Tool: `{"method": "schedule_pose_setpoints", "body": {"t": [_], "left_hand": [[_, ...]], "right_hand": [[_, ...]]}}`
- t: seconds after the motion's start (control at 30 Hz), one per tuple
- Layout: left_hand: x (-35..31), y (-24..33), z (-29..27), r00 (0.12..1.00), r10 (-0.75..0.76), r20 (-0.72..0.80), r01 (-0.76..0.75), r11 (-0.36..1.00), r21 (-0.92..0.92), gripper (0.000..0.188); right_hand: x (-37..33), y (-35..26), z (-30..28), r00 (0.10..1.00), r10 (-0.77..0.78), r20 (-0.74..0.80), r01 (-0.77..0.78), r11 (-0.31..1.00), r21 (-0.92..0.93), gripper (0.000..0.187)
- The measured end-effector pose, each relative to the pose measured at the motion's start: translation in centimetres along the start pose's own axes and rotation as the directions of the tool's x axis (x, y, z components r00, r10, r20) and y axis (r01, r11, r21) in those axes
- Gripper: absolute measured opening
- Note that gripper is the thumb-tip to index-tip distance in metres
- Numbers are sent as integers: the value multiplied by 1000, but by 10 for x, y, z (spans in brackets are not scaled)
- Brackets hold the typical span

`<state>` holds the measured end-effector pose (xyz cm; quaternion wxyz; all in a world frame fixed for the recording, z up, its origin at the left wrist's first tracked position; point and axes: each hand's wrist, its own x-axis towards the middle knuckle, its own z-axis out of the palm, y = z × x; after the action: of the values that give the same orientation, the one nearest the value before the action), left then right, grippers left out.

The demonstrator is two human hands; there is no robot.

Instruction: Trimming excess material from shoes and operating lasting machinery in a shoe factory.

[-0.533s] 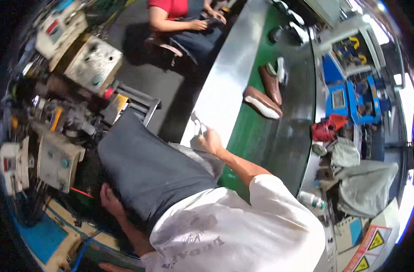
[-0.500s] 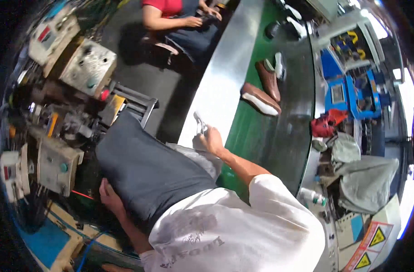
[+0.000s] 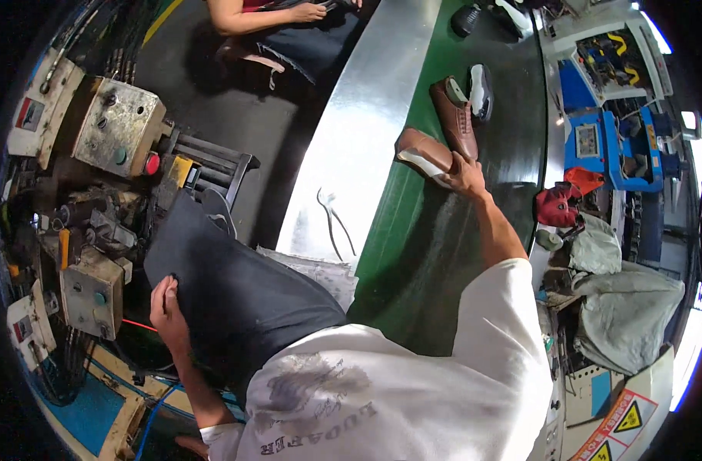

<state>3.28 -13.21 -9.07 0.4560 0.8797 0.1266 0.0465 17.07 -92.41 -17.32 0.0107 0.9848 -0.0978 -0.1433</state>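
My right hand [image 3: 466,177] reaches across the green conveyor belt [image 3: 401,269] and closes on the near end of a brown shoe [image 3: 426,147], which shows a white underside and lies tipped on its side. Beside it stands a second brown shoe [image 3: 457,123] with laces, touching or almost touching it. A pair of pliers [image 3: 335,223] with long handles lies alone on the shiny metal ledge. My left hand [image 3: 167,307] is at the side of my thigh, by the dark trousers [image 3: 235,284]. Its fingers are stretched and close together, and I see nothing held.
A white-and-dark sole piece [image 3: 481,92] lies behind the brown shoes; darker shoes [image 3: 466,21] are farther up the belt. A co-worker's hand [image 3: 308,12] shows at the top. Control boxes [image 3: 116,123] stand left; a blue machine [image 3: 589,146] and red cloth [image 3: 557,206] are right.
My right hand has let go of the pliers on the metal ledge and moved away to the right, onto the brown shoe. My left hand has risen a little along my thigh.
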Motion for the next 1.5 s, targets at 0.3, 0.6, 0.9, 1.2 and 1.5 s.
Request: {"method": "schedule_pose_setpoints", "body": {"t": [0.3,0.6,0.9,1.2,1.5], "left_hand": [[32,88,122,950,-49,310,172,906,-386,28],[73,160,166,940,170,296,58,774,-630,58],[20,50,-29,972,80,-221,-154,925,-346,41],[-36,-75,-104,928,-267,-260,283,959,28,27],[-41,-75,-77,830,-360,-426,278,929,-244,33]], "right_hand": [[-103,-89,58,959,271,84,-210,477,853,116],[-183,-334,-84,953,-229,200,-130,289,948,106],[-209,-500,-106,501,-819,281,-39,303,952,113],[-257,-577,-143,-20,-991,135,974,11,228,94],[-258,-573,-135,-76,-997,25,990,-72,121,89]]}}
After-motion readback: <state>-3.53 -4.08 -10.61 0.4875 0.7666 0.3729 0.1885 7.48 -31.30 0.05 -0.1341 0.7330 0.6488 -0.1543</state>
